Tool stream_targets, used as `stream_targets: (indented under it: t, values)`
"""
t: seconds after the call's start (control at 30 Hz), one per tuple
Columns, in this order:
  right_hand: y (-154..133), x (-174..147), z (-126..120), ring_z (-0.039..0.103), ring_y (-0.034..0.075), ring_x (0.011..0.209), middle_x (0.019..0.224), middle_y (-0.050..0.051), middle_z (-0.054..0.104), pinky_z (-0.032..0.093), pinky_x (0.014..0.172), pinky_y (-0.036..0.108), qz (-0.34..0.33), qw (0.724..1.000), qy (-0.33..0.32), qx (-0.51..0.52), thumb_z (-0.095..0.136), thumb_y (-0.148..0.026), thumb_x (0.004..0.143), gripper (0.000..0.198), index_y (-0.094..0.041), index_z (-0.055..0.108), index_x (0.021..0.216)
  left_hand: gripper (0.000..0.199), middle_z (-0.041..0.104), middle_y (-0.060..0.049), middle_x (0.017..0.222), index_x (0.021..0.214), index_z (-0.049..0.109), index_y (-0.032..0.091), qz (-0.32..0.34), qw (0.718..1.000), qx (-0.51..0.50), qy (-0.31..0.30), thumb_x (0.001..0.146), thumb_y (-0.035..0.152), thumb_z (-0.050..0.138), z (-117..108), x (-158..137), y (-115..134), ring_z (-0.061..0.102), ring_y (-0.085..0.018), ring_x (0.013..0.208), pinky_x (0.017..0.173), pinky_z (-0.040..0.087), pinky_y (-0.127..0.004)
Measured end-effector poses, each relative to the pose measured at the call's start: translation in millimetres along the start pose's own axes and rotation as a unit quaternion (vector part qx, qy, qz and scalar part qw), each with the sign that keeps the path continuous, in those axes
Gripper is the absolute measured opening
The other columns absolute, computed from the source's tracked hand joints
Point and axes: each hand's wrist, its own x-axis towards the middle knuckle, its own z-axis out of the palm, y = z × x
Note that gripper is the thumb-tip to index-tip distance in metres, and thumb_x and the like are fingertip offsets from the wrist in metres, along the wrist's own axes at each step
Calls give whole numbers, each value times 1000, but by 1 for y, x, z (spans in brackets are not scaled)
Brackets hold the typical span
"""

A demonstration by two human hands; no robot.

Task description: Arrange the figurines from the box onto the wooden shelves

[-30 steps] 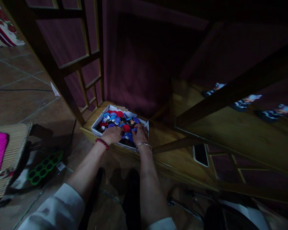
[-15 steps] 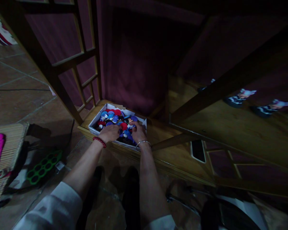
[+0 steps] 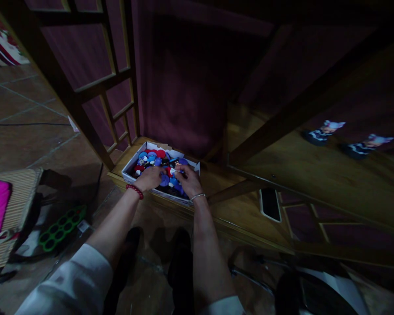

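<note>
A shallow white cardboard box [image 3: 128, 171] sits on the low wooden ledge, filled with small figures on round blue, red and purple bases [image 3: 152, 155]. My left hand [image 3: 150, 178], with a red bead bracelet, reaches over the near rim. Its fingers are bent down among the pieces, and what they hold is too dark to make out. From the right side, my right hand [image 3: 189, 181], wearing a silver bracelet, is closed with thumb and fingertips at a small red-and-white figure [image 3: 172, 171]. A purple round base [image 3: 164, 180] lies between the hands.
A phone [image 3: 270, 204] lies on the ledge to the right. Figures with pale ears [image 3: 326, 130] stand on a raised wooden shelf [image 3: 302, 175]. A lattice frame [image 3: 105, 83] rises at left. A green tray with holes [image 3: 62, 227] and a bamboo-topped stool [image 3: 19, 210] are at lower left.
My right hand has drawn back slightly, and the red-and-white figure now shows at its fingertips. My left hand has shifted a little left, and the purple base between the hands has come into view.
</note>
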Motion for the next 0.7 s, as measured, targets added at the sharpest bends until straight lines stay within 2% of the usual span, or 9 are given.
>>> stream_targets:
  t: [0.17, 0.33, 0.5, 0.7]
  values:
    - [3, -3, -2, 57, 15, 92, 98, 2, 62, 44, 82, 31, -22, 1000, -12, 1, 52, -22, 72, 20, -20, 56, 91, 35, 67, -4, 79, 100, 62, 19, -30, 997, -66, 10, 72, 12, 43, -1, 1, -1, 63, -16, 72, 70, 46, -24]
    - [6, -5, -2, 58, 15, 87, 94, 2, 63, 45, 80, 30, -2, 1000, -5, -12, 53, -21, 70, 21, -20, 57, 91, 33, 66, -4, 75, 101, 61, 15, -38, 988, -149, -8, 74, 12, 42, 6, 6, -7, 61, -12, 55, 58, 47, -20]
    - [1, -7, -4, 59, 14, 76, 84, -1, 63, 47, 74, 27, 3, 1000, -25, -6, 54, -21, 69, 19, -23, 59, 87, 33, 66, -3, 68, 102, 60, 15, -23, 984, -178, 12, 75, 12, 43, 8, 8, -7, 62, -12, 58, 60, 48, -21]
    - [0, -8, -5, 58, 14, 76, 82, -2, 62, 47, 73, 26, -7, 1000, -23, 14, 55, -21, 67, 18, -22, 59, 85, 30, 65, -2, 71, 97, 60, 14, -15, 967, -252, 32, 72, 8, 45, 12, 10, -3, 61, -11, 62, 66, 49, -23]
